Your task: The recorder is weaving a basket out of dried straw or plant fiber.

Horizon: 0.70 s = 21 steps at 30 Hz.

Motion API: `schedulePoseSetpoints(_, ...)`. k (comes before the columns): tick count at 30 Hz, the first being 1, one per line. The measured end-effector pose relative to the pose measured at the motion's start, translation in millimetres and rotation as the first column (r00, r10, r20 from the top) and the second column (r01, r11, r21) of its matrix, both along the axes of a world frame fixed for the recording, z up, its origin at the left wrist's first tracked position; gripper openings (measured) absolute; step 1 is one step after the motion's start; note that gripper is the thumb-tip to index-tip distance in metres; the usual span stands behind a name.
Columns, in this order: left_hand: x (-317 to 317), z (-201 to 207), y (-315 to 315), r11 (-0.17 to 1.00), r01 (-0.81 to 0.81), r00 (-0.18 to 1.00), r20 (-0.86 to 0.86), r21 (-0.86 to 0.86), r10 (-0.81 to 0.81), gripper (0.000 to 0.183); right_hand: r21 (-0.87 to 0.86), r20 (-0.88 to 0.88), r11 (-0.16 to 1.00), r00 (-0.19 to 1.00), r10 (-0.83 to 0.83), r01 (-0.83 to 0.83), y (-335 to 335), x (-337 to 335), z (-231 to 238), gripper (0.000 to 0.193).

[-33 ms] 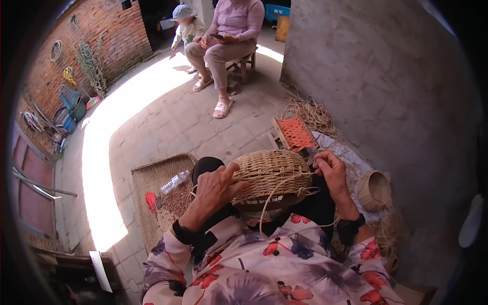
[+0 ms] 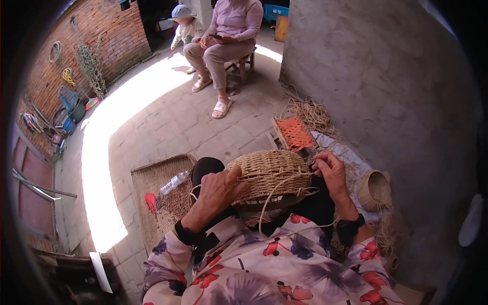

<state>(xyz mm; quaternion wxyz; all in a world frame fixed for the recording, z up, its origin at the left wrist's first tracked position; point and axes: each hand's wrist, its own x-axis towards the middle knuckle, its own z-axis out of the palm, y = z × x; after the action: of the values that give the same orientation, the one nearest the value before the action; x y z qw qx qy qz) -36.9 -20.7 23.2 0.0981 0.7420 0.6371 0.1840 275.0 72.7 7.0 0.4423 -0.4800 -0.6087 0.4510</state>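
A woven straw basket (image 2: 274, 175) rests on its side across my lap, its slatted, open-looking part turned toward me. My left hand (image 2: 218, 193) grips the basket's left end, fingers bent against the weave. At the opposite end my right hand (image 2: 331, 174) pinches a thin straw cord, its fingertips just off the basket's side. A loose length of cord (image 2: 265, 206) hangs from the weave and loops down over my floral shirt. The basket's underside is hidden.
On the left lies a woven tray (image 2: 144, 203) with brown bits, a clear plastic bottle (image 2: 175, 183) and something red. An orange-webbed stool (image 2: 295, 133), straw bundles (image 2: 310, 112) and a small basket (image 2: 373, 189) lie right, by a grey wall. A seated person and a child are ahead.
My left hand has shifted slightly, its thumb and index finger drawing closer together at the basket's end. My right hand and the basket have hardly moved.
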Motion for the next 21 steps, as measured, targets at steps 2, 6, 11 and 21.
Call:
schedulePoseSetpoints(2,3.0,2.2,1.6,0.998,0.057,0.996,0.062,0.031,-0.059,0.03,-0.014,-0.035,1.0,0.999,-0.011,0.011,-3.0,0.3,-1.3,0.013)
schedulePoseSetpoints(6,-21.0,2.3,1.2,0.992,0.115,0.947,0.295,0.061,-0.128,0.031,-0.063,-0.071,0.998,0.997,-0.015,0.01,-3.0,1.3,-4.0,0.014)
schedulePoseSetpoints(11,-264.6,-67.1,-63.0,0.761,-0.627,0.778,0.187,0.168,0.6,0.037,0.109,0.029,0.964,0.968,-0.247,0.243,7.2,49.1,-12.9,0.014)
schedulePoseSetpoints(21,-312.3,-87.5,-148.6,0.514,-0.822,0.555,-0.142,-0.244,0.82,0.058,-0.076,0.128,0.978,0.975,-0.182,0.193,18.6,65.6,-73.9,0.016)
